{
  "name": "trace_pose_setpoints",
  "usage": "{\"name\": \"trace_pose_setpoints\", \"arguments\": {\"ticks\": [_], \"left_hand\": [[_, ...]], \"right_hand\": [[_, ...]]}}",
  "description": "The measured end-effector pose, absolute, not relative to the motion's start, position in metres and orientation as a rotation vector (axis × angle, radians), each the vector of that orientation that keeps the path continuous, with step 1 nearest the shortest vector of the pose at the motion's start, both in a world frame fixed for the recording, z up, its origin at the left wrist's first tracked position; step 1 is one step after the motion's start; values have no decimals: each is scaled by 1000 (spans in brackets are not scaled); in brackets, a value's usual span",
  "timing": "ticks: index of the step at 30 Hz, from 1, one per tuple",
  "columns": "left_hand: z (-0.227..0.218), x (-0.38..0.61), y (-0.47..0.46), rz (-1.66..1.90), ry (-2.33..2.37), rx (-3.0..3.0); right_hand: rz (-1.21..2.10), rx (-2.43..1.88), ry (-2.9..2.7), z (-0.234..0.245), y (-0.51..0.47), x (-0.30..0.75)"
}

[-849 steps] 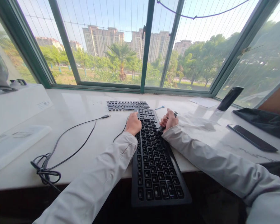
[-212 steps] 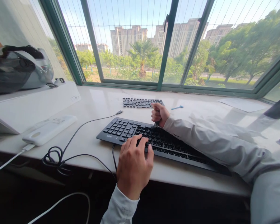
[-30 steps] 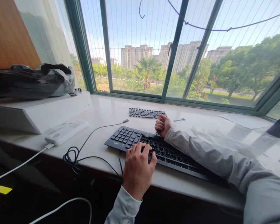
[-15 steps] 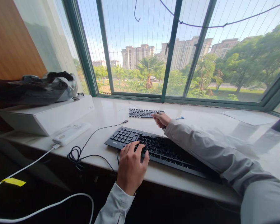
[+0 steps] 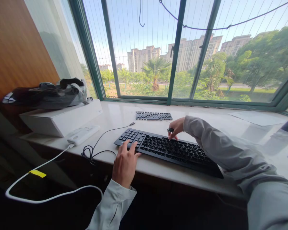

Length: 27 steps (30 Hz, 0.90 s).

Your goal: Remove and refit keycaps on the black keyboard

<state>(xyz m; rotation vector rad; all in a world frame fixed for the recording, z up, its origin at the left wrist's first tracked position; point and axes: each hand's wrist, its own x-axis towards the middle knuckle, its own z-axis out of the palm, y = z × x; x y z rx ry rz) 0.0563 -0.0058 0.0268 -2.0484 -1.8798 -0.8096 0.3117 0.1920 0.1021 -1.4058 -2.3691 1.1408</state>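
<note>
A black keyboard [image 5: 182, 152] lies slantwise on the white sill, many of its keycaps off. My left hand [image 5: 124, 161] rests open on its near left corner, fingers spread over the number pad. My right hand [image 5: 175, 127] hovers over the keyboard's far edge, its fingers pinched on a small dark tool [image 5: 170, 130] that points down at the keys. Loose black keycaps [image 5: 153, 115] lie in neat rows behind the keyboard, near the window.
The keyboard's black cable [image 5: 92, 153] coils at the sill's front edge, with its USB plug [image 5: 132, 123] lying free. At the left are a white box [image 5: 62, 118] under a dark bag [image 5: 48, 94] and a white device [image 5: 84, 134] with a white cord. Paper [image 5: 256, 118] lies far right.
My right hand came back from the rows of loose keycaps to the keyboard's far edge. My left hand slid left to the number pad corner. The view shifted to the left.
</note>
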Motion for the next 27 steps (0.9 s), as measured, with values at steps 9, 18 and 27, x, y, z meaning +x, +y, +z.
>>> {"name": "trace_pose_setpoints", "arguments": {"ticks": [9,18,27], "left_hand": [[49,13,25,-503,-2034,-2017],[37,39,6,-602,-1957,-1991],[18,92,-52,-938,-1719,-2232]], "right_hand": [[762,-1176,-2208,46,124,316],[827,-1435,-2133,52,94,316],[1017,-1424,-2266,62,101,307]]}}
